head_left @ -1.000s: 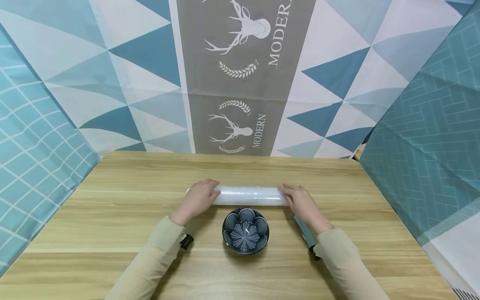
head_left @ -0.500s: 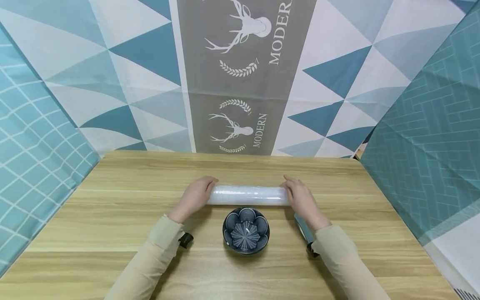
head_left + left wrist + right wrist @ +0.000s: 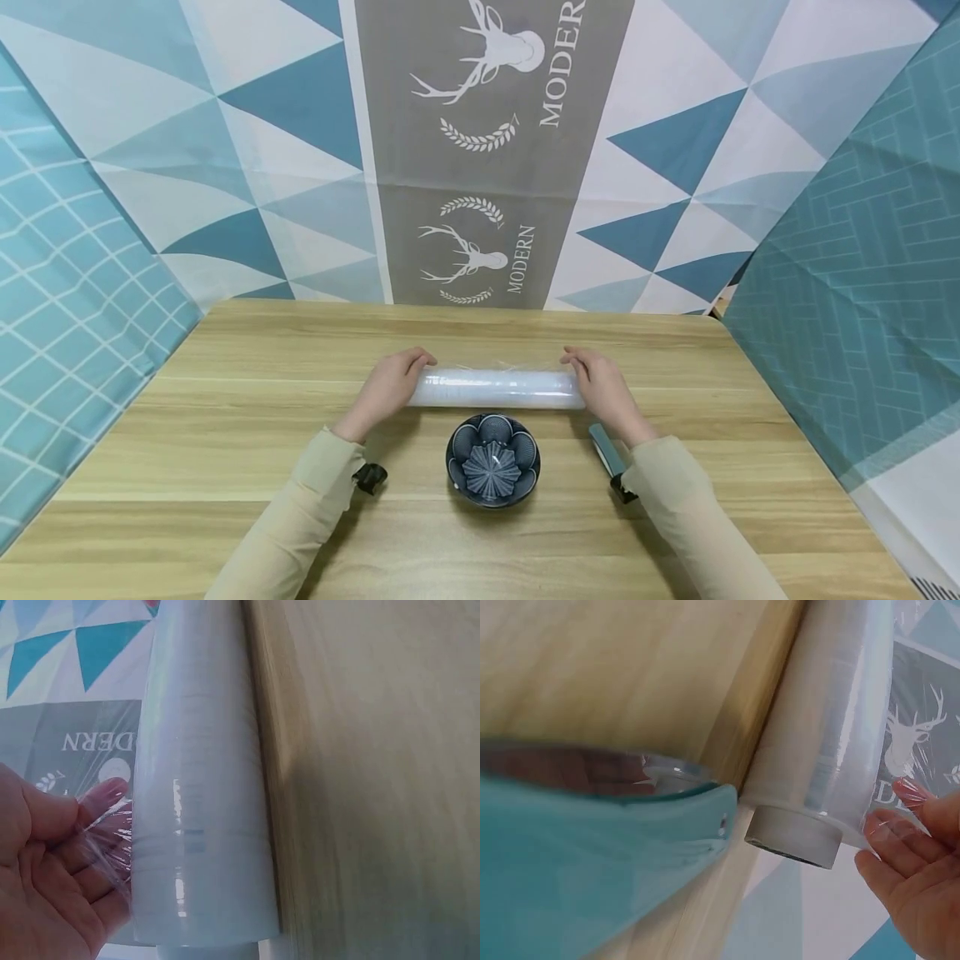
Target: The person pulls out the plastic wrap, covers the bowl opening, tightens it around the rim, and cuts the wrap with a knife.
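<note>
A roll of clear cling film lies crosswise on the wooden table, behind a dark blue bowl with a petal pattern. At the roll's left end my left hand pinches the loose film between thumb and fingers; the film stretches from the roll over those fingers in the left wrist view. My right hand pinches the film at the right end the same way, thumb up. The roll's cardboard core sticks out at that end in the right wrist view.
A teal object with a shiny, mirror-like face sits beside my right wrist, looming large in the right wrist view. Patterned cloth hangs behind the table's back edge, and blue-tiled cloth stands along the left side.
Both hands have gone from resting on top of the roll to its far side, lifting a thin sheet of film up off it. The bowl has stayed in place.
</note>
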Tool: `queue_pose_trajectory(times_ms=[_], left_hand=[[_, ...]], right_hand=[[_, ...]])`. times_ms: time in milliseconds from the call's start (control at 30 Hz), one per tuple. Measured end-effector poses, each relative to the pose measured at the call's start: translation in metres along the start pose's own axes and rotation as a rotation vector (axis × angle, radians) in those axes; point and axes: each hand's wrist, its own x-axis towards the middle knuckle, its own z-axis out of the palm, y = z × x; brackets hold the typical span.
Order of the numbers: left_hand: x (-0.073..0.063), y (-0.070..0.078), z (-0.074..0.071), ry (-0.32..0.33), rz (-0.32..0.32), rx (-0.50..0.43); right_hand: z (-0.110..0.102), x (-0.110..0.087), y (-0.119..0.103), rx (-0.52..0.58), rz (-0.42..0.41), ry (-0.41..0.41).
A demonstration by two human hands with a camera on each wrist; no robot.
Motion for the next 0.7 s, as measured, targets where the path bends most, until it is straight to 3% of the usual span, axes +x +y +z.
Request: queue_pose_trajectory(times_ms=[433,700], left_hand=[[0.003,0.008,-0.011,-0.049,-0.017,-0.091],[0.003,0.008,-0.014,-0.046,-0.024,-0.133]], right_hand=[[-0.003,0.005,-0.005,0.057,0.046,0.022],[-0.009,0.006,-0.009,0.167,0.061,-0.008]])
